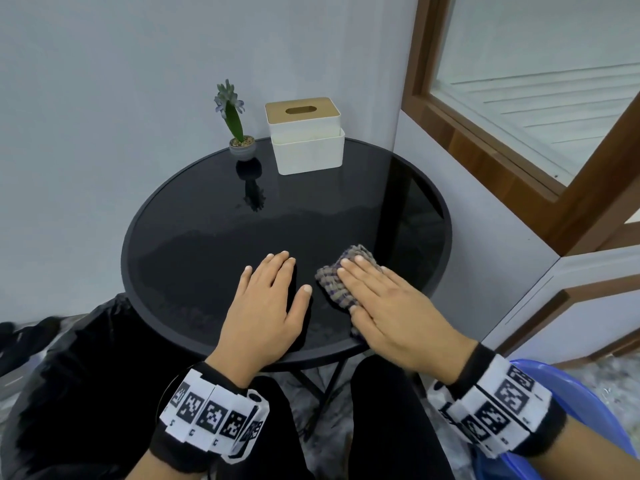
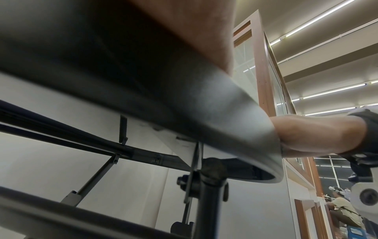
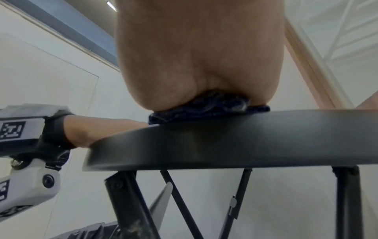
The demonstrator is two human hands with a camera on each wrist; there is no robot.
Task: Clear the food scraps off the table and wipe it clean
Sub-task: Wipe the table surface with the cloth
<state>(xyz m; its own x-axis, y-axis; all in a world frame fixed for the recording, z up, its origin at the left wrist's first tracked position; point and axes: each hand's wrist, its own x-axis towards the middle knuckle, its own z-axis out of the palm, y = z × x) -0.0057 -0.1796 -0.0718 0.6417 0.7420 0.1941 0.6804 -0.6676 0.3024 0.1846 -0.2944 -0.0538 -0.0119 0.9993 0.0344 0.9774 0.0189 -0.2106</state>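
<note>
A round black glass table (image 1: 194,216) fills the head view. My right hand (image 1: 377,296) lies flat with straight fingers pressing a folded checked cloth (image 1: 332,282) onto the table near its front right edge. My left hand (image 1: 266,299) rests flat on the glass just left of the cloth, fingers straight and spread. In the right wrist view the cloth (image 3: 204,110) is squashed under my palm (image 3: 194,56) at the table rim (image 3: 225,139). The left wrist view shows the table rim (image 2: 225,113) from below. No food scraps show on the table.
A white tissue box (image 1: 306,138) with a wooden lid and a small potted plant (image 1: 237,133) stand at the table's far side by the wall. A black bin bag (image 1: 86,375) sits low left, a blue plastic stool (image 1: 581,410) low right. A wood-framed glass partition (image 1: 519,116) stands right.
</note>
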